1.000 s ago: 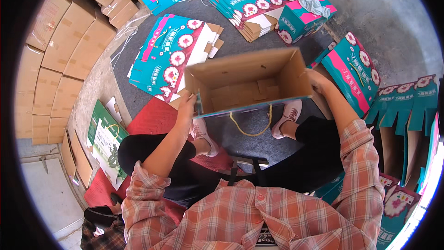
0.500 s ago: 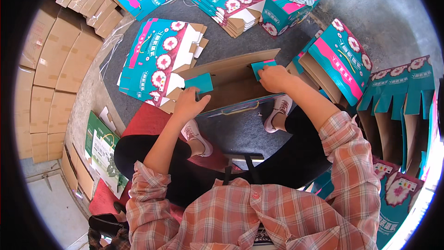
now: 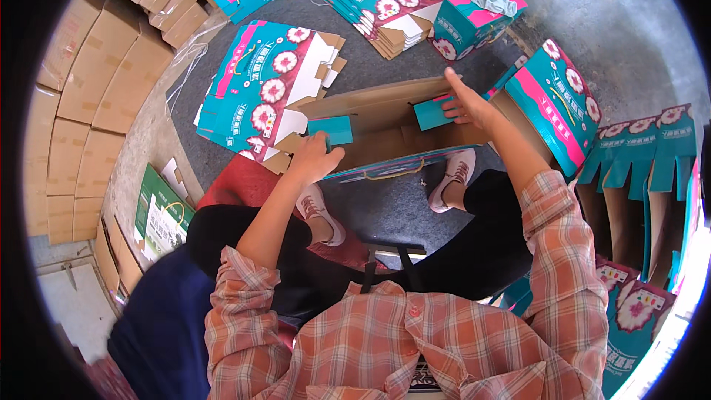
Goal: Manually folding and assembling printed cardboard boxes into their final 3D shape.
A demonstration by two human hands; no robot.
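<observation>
A wall of brown cartons rises well to the left of the left fingers. A stack of flattened teal cartons lies beyond those fingers and to their left. The open carton is between the left and right fingers, its mouth facing upward; its long axis runs crosswise from one hand to the other, the right end slightly farther from the person. The left fingers are curled at its left end, by the near corner; whether they are clenched on the board I cannot tell. The right fingers are loosely spread, thumb raised, at the carton's right end, gripping nothing. A standing teal carton is to their right. The teal left flap reaches inward just beside the left fingers, and the teal right flap lies at the right fingertips. A pale cord handle hangs on the near side, between the two sets of fingers and nearer the person.
</observation>
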